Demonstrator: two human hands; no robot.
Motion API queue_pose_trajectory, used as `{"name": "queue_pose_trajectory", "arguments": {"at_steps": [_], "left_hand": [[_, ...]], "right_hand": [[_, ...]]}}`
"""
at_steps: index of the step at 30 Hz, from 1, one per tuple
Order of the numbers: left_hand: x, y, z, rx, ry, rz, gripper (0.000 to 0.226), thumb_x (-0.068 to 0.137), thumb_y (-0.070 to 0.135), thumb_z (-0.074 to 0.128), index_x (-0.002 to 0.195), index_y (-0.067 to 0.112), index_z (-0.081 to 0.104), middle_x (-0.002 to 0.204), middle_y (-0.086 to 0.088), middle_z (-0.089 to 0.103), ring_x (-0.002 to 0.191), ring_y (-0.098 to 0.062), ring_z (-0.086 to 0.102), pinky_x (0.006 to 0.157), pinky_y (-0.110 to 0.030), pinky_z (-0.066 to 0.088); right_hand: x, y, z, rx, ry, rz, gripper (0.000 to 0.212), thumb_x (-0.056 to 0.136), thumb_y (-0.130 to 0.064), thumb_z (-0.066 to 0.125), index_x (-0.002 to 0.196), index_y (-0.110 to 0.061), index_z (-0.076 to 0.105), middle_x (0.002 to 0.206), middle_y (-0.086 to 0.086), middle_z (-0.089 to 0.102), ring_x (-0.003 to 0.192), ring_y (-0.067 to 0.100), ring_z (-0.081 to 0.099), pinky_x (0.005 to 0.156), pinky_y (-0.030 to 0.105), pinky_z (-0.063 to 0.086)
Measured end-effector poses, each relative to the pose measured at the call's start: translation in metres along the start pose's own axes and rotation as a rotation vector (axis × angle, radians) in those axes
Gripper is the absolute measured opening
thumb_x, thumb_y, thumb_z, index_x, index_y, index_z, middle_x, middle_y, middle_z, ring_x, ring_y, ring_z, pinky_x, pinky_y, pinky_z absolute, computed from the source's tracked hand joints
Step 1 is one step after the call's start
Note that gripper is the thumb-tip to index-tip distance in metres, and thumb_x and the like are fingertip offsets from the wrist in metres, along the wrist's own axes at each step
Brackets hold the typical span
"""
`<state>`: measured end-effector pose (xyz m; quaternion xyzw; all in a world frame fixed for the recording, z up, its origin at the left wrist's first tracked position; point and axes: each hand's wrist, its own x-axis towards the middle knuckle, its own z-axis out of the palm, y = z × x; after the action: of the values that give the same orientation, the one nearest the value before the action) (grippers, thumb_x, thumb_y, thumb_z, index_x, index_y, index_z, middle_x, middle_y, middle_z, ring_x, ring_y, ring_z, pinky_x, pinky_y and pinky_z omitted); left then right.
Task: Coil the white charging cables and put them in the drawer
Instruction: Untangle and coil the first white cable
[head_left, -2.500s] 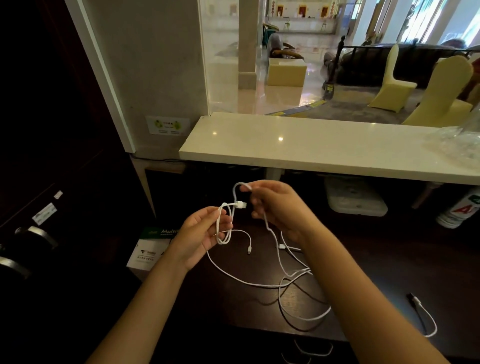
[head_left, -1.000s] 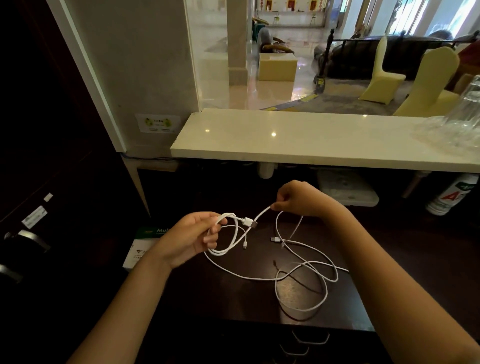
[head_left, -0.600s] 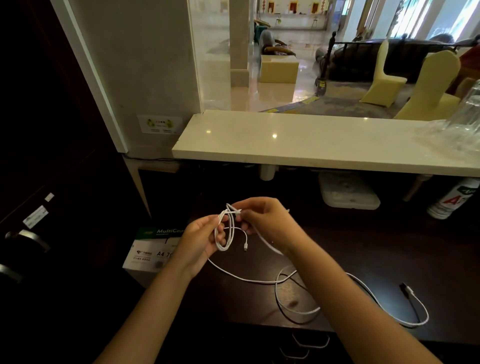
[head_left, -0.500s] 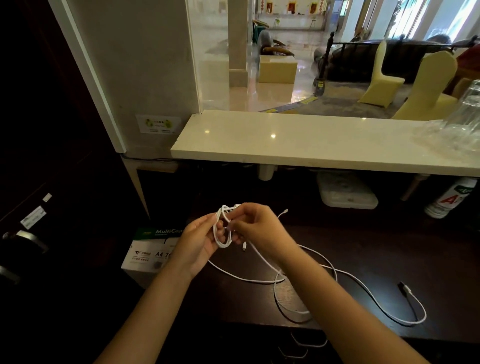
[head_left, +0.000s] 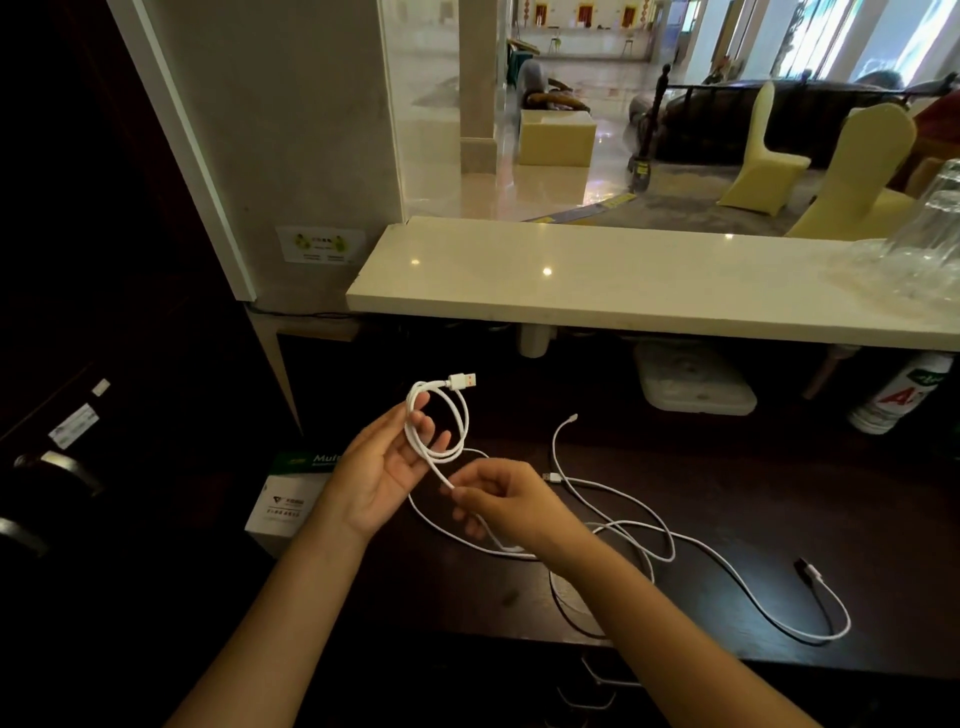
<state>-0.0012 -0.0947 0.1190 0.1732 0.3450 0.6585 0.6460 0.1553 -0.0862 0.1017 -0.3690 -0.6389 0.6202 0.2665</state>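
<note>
You are standing at a dark table (head_left: 727, 519) under a pale stone counter (head_left: 623, 280). Your left hand (head_left: 384, 467) is holding a small coil of white cable (head_left: 441, 415) looped over its fingers, while your right hand (head_left: 509, 504) is pinching the cable's loose run, which is trailing across the table.

Two white cables (head_left: 727, 564), two hands (head_left: 382, 475), one paper box (head_left: 283, 501), one bottle (head_left: 901, 400).
</note>
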Motion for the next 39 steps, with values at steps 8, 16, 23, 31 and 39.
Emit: {"name": "queue_pose_trajectory", "arguments": {"at_steps": [8, 16, 23, 31, 39], "left_hand": [[0.006, 0.011, -0.002, -0.072, -0.095, 0.055, 0.035, 0.093, 0.014, 0.040, 0.087, 0.008, 0.074, 0.059, 0.007, 0.055, 0.052, -0.002, 0.057, 0.067, -0.021, 0.057], [0.008, 0.014, -0.004, -0.082, -0.077, 0.079, 0.031, 0.094, 0.016, 0.039, 0.083, 0.012, 0.068, 0.056, 0.008, 0.050, 0.046, -0.002, 0.048, 0.057, -0.018, 0.053], [-0.004, -0.006, 0.005, 0.192, -0.124, -0.056, 0.020, 0.088, 0.011, 0.045, 0.091, 0.004, 0.063, 0.060, 0.004, 0.049, 0.044, -0.002, 0.041, 0.048, -0.017, 0.045], [-0.009, -0.015, 0.003, 0.381, -0.117, -0.122, 0.022, 0.094, 0.010, 0.042, 0.093, 0.003, 0.063, 0.063, 0.002, 0.049, 0.045, -0.003, 0.039, 0.047, -0.017, 0.042], [-0.013, -0.008, 0.004, 0.418, -0.106, -0.163, 0.022, 0.094, 0.008, 0.043, 0.091, 0.003, 0.064, 0.058, 0.004, 0.051, 0.045, -0.002, 0.040, 0.047, -0.017, 0.042]], "right_hand": [[-0.014, 0.008, -0.025, -0.048, -0.187, 0.065, 0.018, 0.094, -0.007, 0.048, 0.093, -0.011, 0.066, 0.070, 0.003, 0.060, 0.064, 0.006, 0.057, 0.071, 0.018, 0.048], [-0.008, 0.031, -0.071, -0.745, -0.073, 0.172, 0.019, 0.089, -0.016, 0.055, 0.082, -0.008, 0.071, 0.065, 0.006, 0.062, 0.054, 0.003, 0.048, 0.055, 0.014, 0.037], [0.013, 0.030, -0.082, -0.117, 0.658, 0.090, 0.018, 0.086, -0.008, 0.059, 0.072, -0.018, 0.064, 0.065, 0.003, 0.065, 0.050, 0.009, 0.055, 0.049, 0.022, 0.044], [0.022, -0.021, -0.081, 0.262, 0.584, -0.160, 0.030, 0.085, 0.004, 0.054, 0.088, -0.022, 0.037, 0.072, 0.003, 0.070, 0.049, 0.009, 0.054, 0.048, 0.020, 0.044], [0.016, -0.053, -0.085, -0.154, 0.075, -0.305, 0.018, 0.091, 0.004, 0.050, 0.107, -0.003, 0.054, 0.077, 0.008, 0.070, 0.047, 0.011, 0.048, 0.050, 0.017, 0.042]]}}
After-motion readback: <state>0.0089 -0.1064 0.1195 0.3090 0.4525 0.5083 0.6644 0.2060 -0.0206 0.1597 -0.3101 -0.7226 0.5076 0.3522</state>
